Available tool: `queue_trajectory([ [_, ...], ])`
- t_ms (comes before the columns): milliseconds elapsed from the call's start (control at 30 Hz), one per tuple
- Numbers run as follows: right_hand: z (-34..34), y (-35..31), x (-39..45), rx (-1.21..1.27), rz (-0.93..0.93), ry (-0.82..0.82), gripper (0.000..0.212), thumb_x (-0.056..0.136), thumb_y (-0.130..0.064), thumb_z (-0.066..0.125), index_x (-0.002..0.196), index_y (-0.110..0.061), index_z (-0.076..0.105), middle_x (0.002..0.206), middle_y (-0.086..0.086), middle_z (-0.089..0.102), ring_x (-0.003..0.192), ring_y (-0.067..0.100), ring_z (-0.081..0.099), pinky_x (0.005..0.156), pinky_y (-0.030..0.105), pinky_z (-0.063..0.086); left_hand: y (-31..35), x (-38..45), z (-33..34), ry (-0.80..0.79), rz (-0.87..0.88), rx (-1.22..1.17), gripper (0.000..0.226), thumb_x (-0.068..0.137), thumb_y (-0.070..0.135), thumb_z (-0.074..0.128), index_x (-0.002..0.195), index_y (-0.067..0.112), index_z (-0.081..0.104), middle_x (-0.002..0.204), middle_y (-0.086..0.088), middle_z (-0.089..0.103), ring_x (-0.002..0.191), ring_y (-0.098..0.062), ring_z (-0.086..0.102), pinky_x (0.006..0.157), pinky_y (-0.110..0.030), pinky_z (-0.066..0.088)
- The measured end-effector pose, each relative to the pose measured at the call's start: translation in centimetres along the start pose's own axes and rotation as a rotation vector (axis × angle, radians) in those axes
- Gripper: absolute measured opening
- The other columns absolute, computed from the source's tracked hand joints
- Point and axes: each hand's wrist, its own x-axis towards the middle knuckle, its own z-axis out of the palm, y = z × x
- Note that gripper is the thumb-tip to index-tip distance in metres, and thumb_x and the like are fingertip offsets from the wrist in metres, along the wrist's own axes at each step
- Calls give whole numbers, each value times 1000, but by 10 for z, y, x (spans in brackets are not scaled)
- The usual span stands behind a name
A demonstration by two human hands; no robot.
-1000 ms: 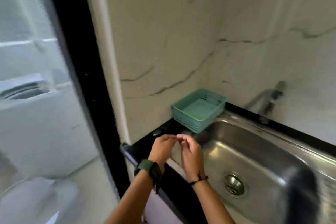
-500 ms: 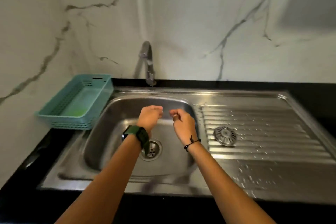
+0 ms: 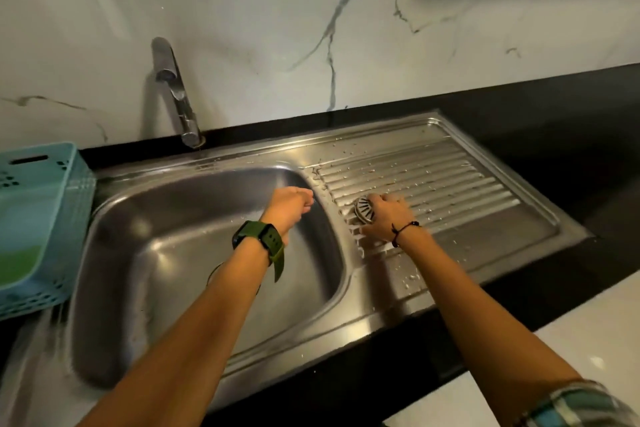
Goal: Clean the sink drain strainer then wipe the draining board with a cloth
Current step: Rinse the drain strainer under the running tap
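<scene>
Marble wall behind, we stand at the steel sink (image 3: 145,253). Our right hand (image 3: 382,218) curls round the strainer (image 3: 364,210) on the wet draining board (image 3: 450,184); our left hand (image 3: 289,206) hangs loosely curled, empty. Cleaning is barely begun, wiping remains, no cloth in sight.

— How many of each thing do you count?
— One round slotted metal drain strainer (image 3: 364,210), one stainless steel sink basin (image 3: 145,253) and one ribbed steel draining board (image 3: 450,184).
— And around them?
— One chrome tap (image 3: 175,94), one turquoise plastic basket (image 3: 38,204), one green-strapped wristwatch (image 3: 258,239), one thin black cord bracelet (image 3: 403,230). Two bare hands: left (image 3: 289,206), right (image 3: 386,218).
</scene>
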Motion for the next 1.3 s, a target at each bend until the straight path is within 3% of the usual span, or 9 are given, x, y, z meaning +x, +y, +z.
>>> queue_trajectory([
  [233,-8,-17,10,-168,-20,4,61,72,-35,72,118,-12,38,115,17,57,105,34,52,94,42,41,-10,4,-21,-25,-34,-61,15,89,8,45,85,14,59,93,-9,58,88,-19,54,70,-20,40],
  [300,-14,-30,10,-146,-73,11,63,70,-37,72,117,-12,39,111,15,58,100,32,54,89,41,46,-14,2,-31,8,-68,-111,16,89,11,47,96,11,61,95,-8,61,91,-19,58,71,-21,42],
  [500,-16,-127,-7,987,-250,-232,52,80,-19,63,125,-32,41,109,10,57,92,23,61,72,31,55,-22,-5,-74,84,-175,-281,10,91,13,46,95,15,55,86,-5,58,89,-24,58,77,-34,48],
  [633,-12,-182,-11,1399,-317,-485,46,85,1,49,122,-27,50,106,5,59,93,22,63,73,27,56,-19,-15,-116,161,-100,-407,10,92,8,47,96,8,56,85,-10,65,76,-21,66,63,-28,58],
  [833,19,-215,-1,1212,-250,-494,47,80,14,44,118,-10,58,125,17,56,108,29,57,78,30,55,-35,-27,-165,402,-105,-257,27,87,-7,48,114,-5,52,105,-19,59,87,-26,62,68,-31,52],
  [933,43,-220,2,1060,-240,-535,45,81,11,48,118,-13,59,120,13,60,100,23,61,70,24,58,-51,-34,-171,416,-160,-205,16,86,-11,45,95,-5,58,103,-19,59,91,-27,60,75,-33,49],
  [1033,50,-233,20,873,-306,-402,40,85,-5,56,123,-16,55,113,9,62,98,20,62,79,30,57,-65,-32,-174,456,-196,-227,22,83,-11,50,70,6,54,80,-10,61,71,-16,61,71,-32,56],
  [1167,17,-275,66,763,-369,41,40,88,-13,56,127,-5,49,88,2,59,91,19,59,93,36,50,-73,-24,-175,499,-200,-278,23,81,-10,55,68,9,54,72,-6,59,67,-15,59,49,-18,54],
  [1300,-18,-324,115,542,-412,314,32,91,-20,53,116,0,57,113,19,64,107,31,58,90,37,46,-73,-12,-175,506,-182,-312,21,81,-8,56,70,10,57,75,-5,61,68,-15,61,48,-16,54],
])
